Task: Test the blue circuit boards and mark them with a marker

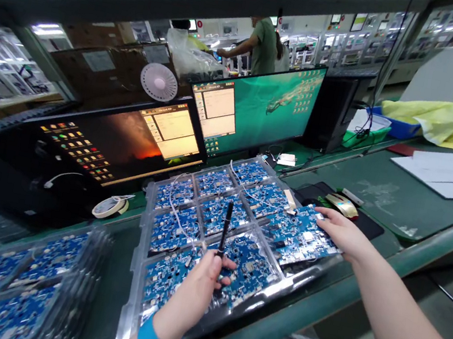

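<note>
A black pen (225,229) stands nearly upright in my left hand (205,277), its fingers wrapped round the lower part. A blue band circles that wrist. My right hand (338,230) grips the right edge of a blue circuit board (302,235), which is tilted over the right front compartment of a clear plastic tray (135,282). More blue circuit boards (223,214) lie in the other compartments. A thin white cable (175,214) runs over the boards on the left, and a second white cable (245,187) ends in a connector near the held board.
Two lit monitors (263,111) stand behind the tray, with a small white fan (159,82) above. A roll of tape (110,207) sits at left, near stacked board trays (69,288). To the right are a gold mouse (342,205) and papers (449,174). A person (265,48) stands beyond.
</note>
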The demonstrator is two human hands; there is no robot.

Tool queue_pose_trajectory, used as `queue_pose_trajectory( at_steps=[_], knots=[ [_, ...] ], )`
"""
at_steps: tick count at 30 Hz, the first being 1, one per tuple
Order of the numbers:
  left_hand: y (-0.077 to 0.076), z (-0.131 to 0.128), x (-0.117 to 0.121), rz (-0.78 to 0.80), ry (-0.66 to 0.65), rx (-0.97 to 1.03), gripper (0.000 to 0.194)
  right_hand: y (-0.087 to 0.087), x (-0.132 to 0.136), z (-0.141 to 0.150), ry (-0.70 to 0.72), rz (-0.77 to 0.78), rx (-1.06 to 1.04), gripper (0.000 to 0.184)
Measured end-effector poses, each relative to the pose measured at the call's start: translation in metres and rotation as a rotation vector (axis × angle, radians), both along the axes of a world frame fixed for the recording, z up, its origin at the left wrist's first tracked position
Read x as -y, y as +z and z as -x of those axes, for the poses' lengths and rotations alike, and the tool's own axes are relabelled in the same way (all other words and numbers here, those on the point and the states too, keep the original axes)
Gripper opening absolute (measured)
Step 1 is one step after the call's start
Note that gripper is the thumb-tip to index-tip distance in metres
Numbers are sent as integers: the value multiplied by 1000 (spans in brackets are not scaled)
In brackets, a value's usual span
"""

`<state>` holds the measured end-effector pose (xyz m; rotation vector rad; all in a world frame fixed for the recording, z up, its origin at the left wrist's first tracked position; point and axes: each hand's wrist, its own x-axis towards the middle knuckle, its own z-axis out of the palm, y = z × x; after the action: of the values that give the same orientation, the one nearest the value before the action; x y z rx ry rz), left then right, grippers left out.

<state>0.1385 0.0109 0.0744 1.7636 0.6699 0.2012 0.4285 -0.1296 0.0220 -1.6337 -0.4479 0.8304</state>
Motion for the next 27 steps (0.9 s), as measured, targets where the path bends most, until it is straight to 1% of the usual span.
queue_pose_trajectory(
  at_steps=[2,4,9,11,13,17,19,22,27],
  knots=[
    [-2,-1,2,16,-40,-9,51,0,1,1,8,1,9,47],
    [-4,-2,3,2,-48,1,50,1,2,1,7,2,17,48],
    [-2,-1,5,-115,-49,11,46,3,4,0,-20,-18,-19,47],
    [-2,0,6,-138,-45,5,44,3,4,0,-33,-27,-24,46],
    [-4,-1,6,-78,-20,44,44,2,3,1,-38,-18,-11,44],
    [-15,-4,4,208,124,172,51,2,0,7,-33,9,6,44],
    [-18,-4,3,273,174,197,54,3,-1,9,-37,15,4,45],
    [-13,-4,2,255,192,230,58,4,0,8,-54,10,-6,46],
    [7,-6,-2,218,195,297,62,3,-1,-3,-129,-66,-38,46]
  ],
)
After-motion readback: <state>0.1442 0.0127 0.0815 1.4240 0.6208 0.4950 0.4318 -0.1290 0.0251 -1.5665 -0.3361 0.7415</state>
